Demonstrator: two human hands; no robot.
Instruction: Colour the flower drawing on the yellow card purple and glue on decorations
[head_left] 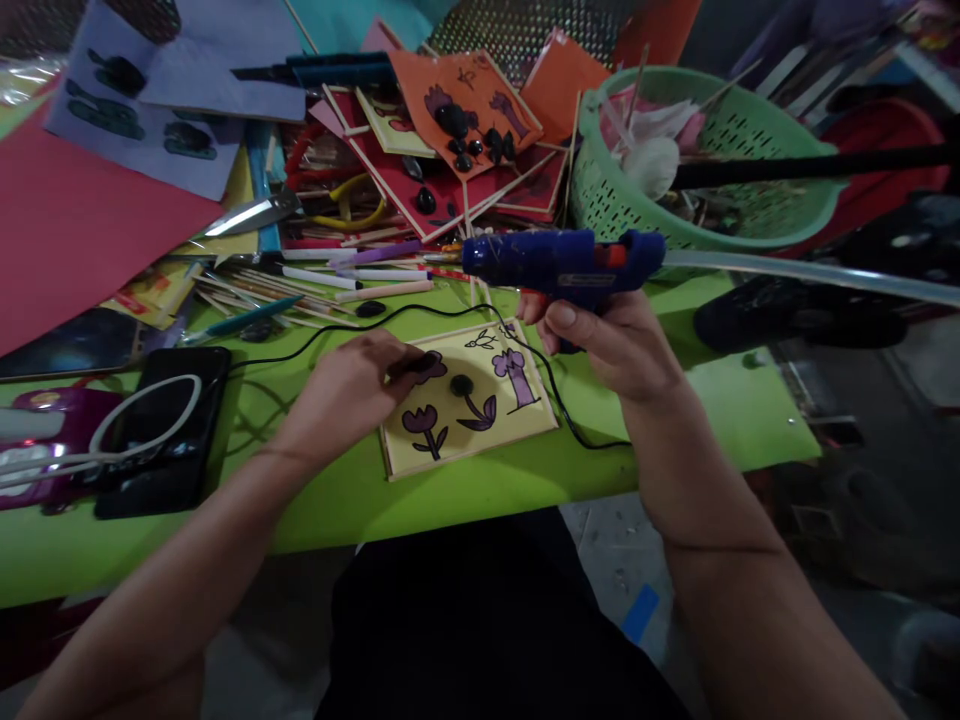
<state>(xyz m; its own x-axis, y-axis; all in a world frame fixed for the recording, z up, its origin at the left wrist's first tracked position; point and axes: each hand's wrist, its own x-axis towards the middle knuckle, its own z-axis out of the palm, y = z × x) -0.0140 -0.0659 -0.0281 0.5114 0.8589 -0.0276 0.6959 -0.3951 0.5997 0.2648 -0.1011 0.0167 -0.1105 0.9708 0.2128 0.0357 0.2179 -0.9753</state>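
Note:
My right hand grips a blue hot glue gun by its handle, with the nozzle pointing left and a clear glue stick trailing from its back. Below it lies a yellow card edged with thin sticks and drawn with purple flowers, a tree and a bird. A round dark stone sits at the head of the middle flower. My left hand is over the card's left side, its fingertips pinched on a small dark stone at a purple cloud shape. The fingers partly hide that stone.
A black cord crosses the green table. Scissors, pens and sticks lie behind the card. At the left is a black phone. A green basket stands back right, beside decorated orange and red cards.

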